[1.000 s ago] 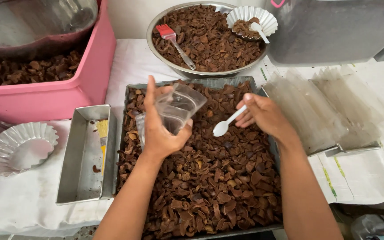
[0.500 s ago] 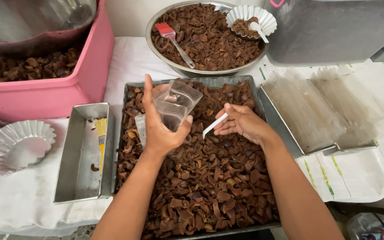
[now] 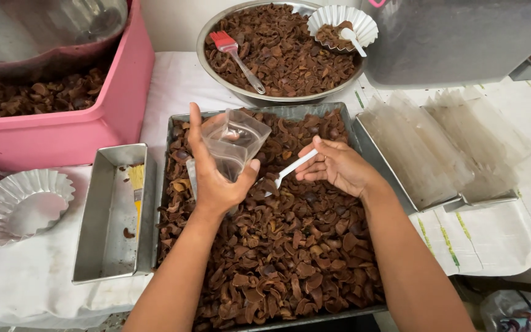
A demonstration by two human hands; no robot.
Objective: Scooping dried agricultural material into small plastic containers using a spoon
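Spoon (image 3: pixel 291 169) and pouch are the pair in hand: the white plastic spoon now has its bowl dug into the brown dried pieces, where a second ago it was lifted clear above them and half a second ago was tilting down, so a scoop looks to be under way. Right hand (image 3: pixel 338 167) pinches the handle, fingers closed together on it, at about 3 o'clock of the pouch. The clear plastic pouch (image 3: pixel 233 142) sits over the upper middle of the big metal tray (image 3: pixel 173 132), its mouth propped open and facing the spoon; the left hand (image 3: pixel 216 178) clamps it from below, thumb at one side and fingers wrapped behind, and has barely moved across the three views. The pouch looks empty so far, though its clear film makes that hard to be sure of. Around them the tray is heaped with the dried pieces (image 3: pixel 278 258) edge to edge. At 9 o'clock lies a small metal pan (image 3: pixel 109 215) with a brush in it, and beyond it a fluted foil cup (image 3: pixel 16 203). At 12 o'clock stands a round metal bowl (image 3: pixel 228 83) of the same pieces with a red brush (image 3: pixel 235 55) lying in it. At 3 o'clock a tray holds stacked clear pouches (image 3: pixel 456 144).
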